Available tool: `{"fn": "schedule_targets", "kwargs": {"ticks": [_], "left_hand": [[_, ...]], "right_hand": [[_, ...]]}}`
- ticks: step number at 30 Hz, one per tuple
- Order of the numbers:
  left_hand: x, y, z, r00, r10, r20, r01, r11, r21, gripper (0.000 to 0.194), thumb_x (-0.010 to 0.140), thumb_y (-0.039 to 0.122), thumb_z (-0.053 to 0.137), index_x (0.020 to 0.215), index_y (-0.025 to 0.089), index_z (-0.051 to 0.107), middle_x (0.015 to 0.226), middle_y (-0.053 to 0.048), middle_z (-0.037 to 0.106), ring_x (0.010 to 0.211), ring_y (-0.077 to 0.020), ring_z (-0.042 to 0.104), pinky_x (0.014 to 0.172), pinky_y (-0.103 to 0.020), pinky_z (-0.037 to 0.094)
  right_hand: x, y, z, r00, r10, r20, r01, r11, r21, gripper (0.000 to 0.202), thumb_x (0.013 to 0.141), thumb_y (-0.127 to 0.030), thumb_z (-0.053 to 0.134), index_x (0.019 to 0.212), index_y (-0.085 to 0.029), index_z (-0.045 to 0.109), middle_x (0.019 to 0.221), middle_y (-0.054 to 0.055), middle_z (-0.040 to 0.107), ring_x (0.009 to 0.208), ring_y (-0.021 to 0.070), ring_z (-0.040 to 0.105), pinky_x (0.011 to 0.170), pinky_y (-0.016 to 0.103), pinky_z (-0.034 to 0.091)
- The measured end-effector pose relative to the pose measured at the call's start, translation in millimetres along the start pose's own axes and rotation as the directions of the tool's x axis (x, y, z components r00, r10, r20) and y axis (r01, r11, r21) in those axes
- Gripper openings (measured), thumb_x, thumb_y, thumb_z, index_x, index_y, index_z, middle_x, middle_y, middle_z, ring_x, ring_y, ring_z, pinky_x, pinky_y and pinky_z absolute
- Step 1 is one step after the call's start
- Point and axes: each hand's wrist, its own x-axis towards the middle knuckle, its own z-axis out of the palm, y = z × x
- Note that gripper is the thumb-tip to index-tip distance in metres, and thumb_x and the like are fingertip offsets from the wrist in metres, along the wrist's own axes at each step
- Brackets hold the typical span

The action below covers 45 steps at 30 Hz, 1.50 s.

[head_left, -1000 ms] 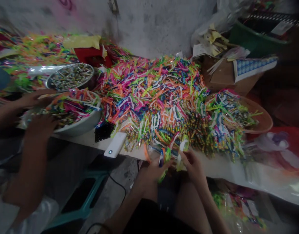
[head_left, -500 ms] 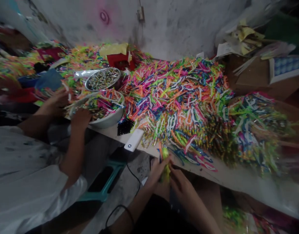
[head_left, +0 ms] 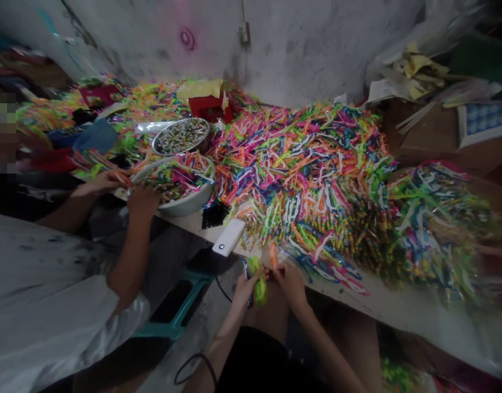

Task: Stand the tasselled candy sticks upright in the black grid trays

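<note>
My left hand (head_left: 245, 286) is closed round a bundle of yellow-green and blue strips (head_left: 259, 292), just off the table's front edge. Close beside it, my right hand (head_left: 291, 284) pinches an orange strip (head_left: 273, 254) that sticks up from the fingertips. The strips look soft and flat; their exact kind is too small to tell. On the table past my hands lie loose blue, pink and green strips (head_left: 328, 256). Behind these runs a row of strips with banded, shiny ends (head_left: 304, 218), at the foot of a big multicoloured heap (head_left: 296, 147).
A white device (head_left: 229, 237) lies at the table edge by a black mesh piece (head_left: 215, 215). At left, a co-worker's hands (head_left: 142, 202) work at a white basin (head_left: 185, 202); a metal bowl (head_left: 181, 136) stands behind. A plastic bag of strips (head_left: 435, 218) is at right.
My hands have drawn slightly apart; the left moved left with the yellow-green bundle. An orange strip now stands up from my right fingers. The camera view shifted a little, and the co-worker's hands came closer together.
</note>
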Motion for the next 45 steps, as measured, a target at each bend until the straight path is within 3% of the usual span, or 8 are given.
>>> {"fn": "schedule_targets", "kwargs": {"ticks": [6, 16, 20, 23, 28, 34, 41, 45], "left_hand": [[6.9, -7.3, -4.4, 0.999, -0.015, 0.043, 0.023, 0.984, -0.179, 0.046, 0.058, 0.040, 0.080, 0.091, 0.011, 0.067, 0.082, -0.009, 0.073, 0.072, -0.0192, 0.069, 0.066, -0.025, 0.053], [-2.7, -5.1, -4.3, 0.981, -0.150, 0.122, 0.178, 0.947, -0.266, 0.043, 0.065, 0.044, 0.073, 0.091, 0.010, 0.066, 0.078, -0.009, 0.072, 0.069, -0.0201, 0.069, 0.059, -0.025, 0.055], [-0.8, -5.8, -18.4, 0.987, -0.118, 0.106, 0.136, 0.975, -0.174, 0.043, 0.060, 0.035, 0.079, 0.093, 0.010, 0.068, 0.082, -0.009, 0.073, 0.075, -0.0217, 0.069, 0.067, -0.027, 0.055], [0.6, -0.2, -23.5, 0.994, -0.081, 0.080, 0.090, 0.988, -0.124, 0.043, 0.055, 0.029, 0.083, 0.093, 0.011, 0.070, 0.086, -0.009, 0.073, 0.082, -0.0221, 0.068, 0.075, -0.027, 0.053], [0.1, 6.4, -21.5, 0.994, -0.090, 0.060, 0.096, 0.991, -0.094, 0.046, 0.054, 0.027, 0.084, 0.095, 0.012, 0.070, 0.088, -0.009, 0.073, 0.084, -0.0223, 0.069, 0.075, -0.026, 0.053], [0.2, -5.2, -31.7, 0.990, -0.142, 0.002, 0.140, 0.975, -0.170, 0.042, 0.057, 0.024, 0.082, 0.096, 0.014, 0.069, 0.088, -0.008, 0.073, 0.084, -0.0227, 0.069, 0.073, -0.027, 0.055], [-2.4, -0.9, -40.2, 0.979, -0.191, -0.073, 0.171, 0.959, -0.226, 0.039, 0.060, 0.020, 0.081, 0.096, 0.013, 0.069, 0.091, -0.009, 0.073, 0.083, -0.0224, 0.070, 0.071, -0.025, 0.056], [-4.8, 5.1, -38.2, 0.989, -0.145, -0.025, 0.136, 0.966, -0.221, 0.044, 0.061, 0.025, 0.081, 0.100, 0.011, 0.067, 0.088, -0.011, 0.073, 0.079, -0.0223, 0.070, 0.071, -0.026, 0.055]], "right_hand": [[-16.9, 23.8, 2.4, 0.986, -0.056, 0.160, -0.062, 0.761, 0.646, 0.033, 0.076, -0.052, 0.053, 0.074, -0.019, 0.053, 0.053, -0.004, 0.052, 0.045, 0.0122, 0.048, 0.045, 0.024, 0.038], [-27.6, 8.8, 23.2, 0.937, -0.075, 0.342, -0.190, 0.710, 0.678, 0.047, 0.070, -0.065, 0.054, 0.075, -0.019, 0.047, 0.047, -0.009, 0.044, 0.036, 0.0073, 0.039, 0.036, 0.020, 0.034], [-23.5, 5.2, 15.9, 0.935, -0.149, 0.322, -0.023, 0.881, 0.473, 0.035, 0.080, -0.052, 0.049, 0.073, -0.018, 0.051, 0.055, -0.005, 0.051, 0.044, 0.0105, 0.048, 0.044, 0.022, 0.040], [-10.0, -4.9, -2.9, 0.975, -0.205, 0.086, 0.197, 0.976, 0.095, 0.025, 0.089, -0.036, 0.043, 0.083, -0.016, 0.059, 0.079, 0.005, 0.063, 0.071, 0.0169, 0.061, 0.065, 0.028, 0.048], [33.1, -29.6, -23.1, 0.992, -0.123, -0.002, 0.104, 0.847, -0.522, 0.029, 0.089, -0.012, 0.038, 0.111, -0.012, 0.057, 0.108, 0.019, 0.062, 0.081, 0.0243, 0.066, 0.064, 0.032, 0.050], [47.3, -46.6, -26.6, 0.992, -0.115, 0.041, 0.116, 0.776, -0.620, 0.033, 0.081, 0.001, 0.039, 0.105, -0.009, 0.061, 0.099, 0.018, 0.066, 0.076, 0.0233, 0.068, 0.061, 0.029, 0.049], [40.4, -86.2, -119.6, 0.918, -0.397, -0.026, 0.381, 0.897, -0.223, 0.021, 0.080, -0.018, 0.053, 0.098, -0.018, 0.064, 0.091, 0.005, 0.067, 0.077, 0.0167, 0.063, 0.071, 0.026, 0.048], [81.5, -90.9, -167.7, 0.779, -0.577, -0.245, 0.513, 0.812, -0.279, 0.022, 0.086, -0.023, 0.047, 0.100, -0.016, 0.062, 0.098, 0.008, 0.063, 0.085, 0.0186, 0.061, 0.077, 0.029, 0.048]]}}
